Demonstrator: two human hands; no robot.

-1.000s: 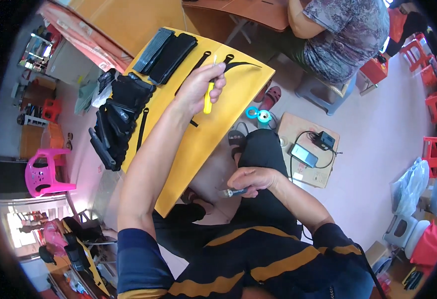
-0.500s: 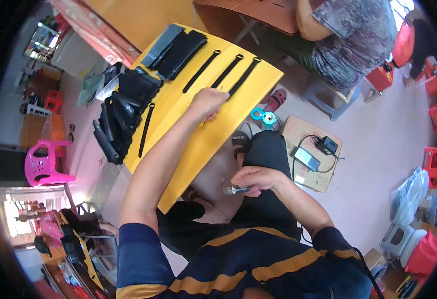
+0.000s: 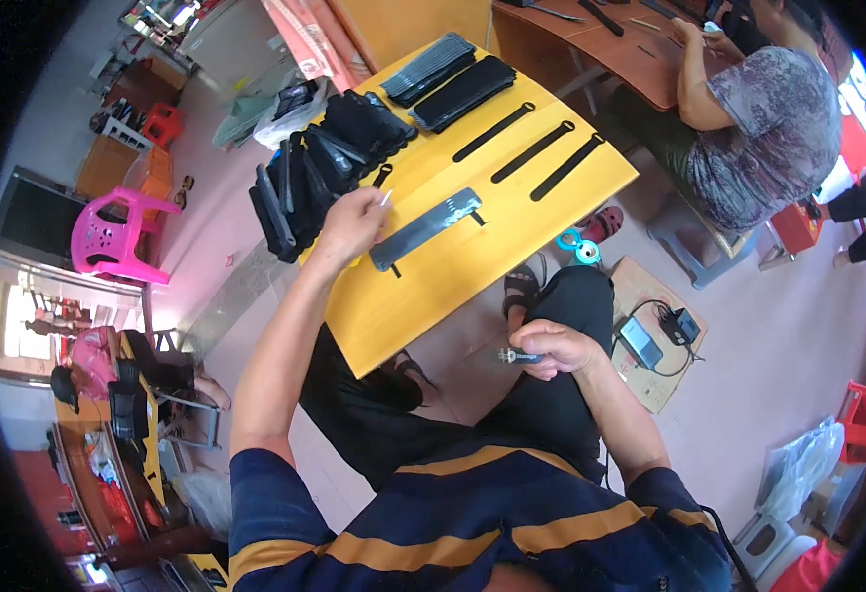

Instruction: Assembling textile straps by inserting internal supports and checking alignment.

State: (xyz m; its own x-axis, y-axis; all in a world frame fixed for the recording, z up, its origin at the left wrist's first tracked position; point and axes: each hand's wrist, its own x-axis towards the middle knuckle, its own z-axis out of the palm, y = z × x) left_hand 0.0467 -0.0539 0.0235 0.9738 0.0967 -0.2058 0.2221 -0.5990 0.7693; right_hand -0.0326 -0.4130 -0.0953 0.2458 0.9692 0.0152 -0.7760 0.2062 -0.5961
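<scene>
My left hand [image 3: 352,225] is pinched over the left part of the yellow table, with a small white piece [image 3: 385,198] at its fingertips. Just beyond it shows the looped end of a black strap [image 3: 382,176]; the hand hides the rest. To its right lies a glossy dark plastic sleeve [image 3: 428,229], two short black tabs sticking out below. Over my lap, my right hand [image 3: 558,348] grips a small dark label-like piece [image 3: 518,356] with pale print. Three black straps with looped ends [image 3: 533,151] lie side by side at the right of the table.
Bundles of black straps [image 3: 464,92] and bagged dark packs [image 3: 319,163] crowd the yellow table's [image 3: 472,291] far and left sides. On the floor, a phone [image 3: 640,340] and charger rest on a cardboard box [image 3: 650,387]. A person [image 3: 763,148] sits at a brown table.
My left hand has moved left, away from the three straps, and the plastic sleeve has come into sight. My right hand keeps its hold. The view has shifted.
</scene>
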